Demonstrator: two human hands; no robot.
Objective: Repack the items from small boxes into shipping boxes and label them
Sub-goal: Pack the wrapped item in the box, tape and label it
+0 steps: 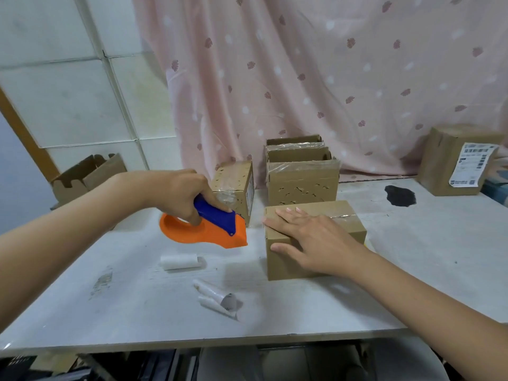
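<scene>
Right hand lay flat, fingers straight, pressing the taped shipping box mid-table. Left hand gripped the orange-and-blue tape dispenser just beside it. Advice: smooth the tape end firmly down the side before lifting.

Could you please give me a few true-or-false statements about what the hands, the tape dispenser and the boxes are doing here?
1. The left hand grips the orange and blue plastic tape dispenser. True.
2. The right hand lies flat on the taped brown cardboard box. True.
3. The dispenser rests on top of that box. False: it is held beside it, to the left.
4. The cardboard box with a white shipping label sits at the far left. False: it is at the far right.
5. The small white roll lies on the white table. True.
</scene>
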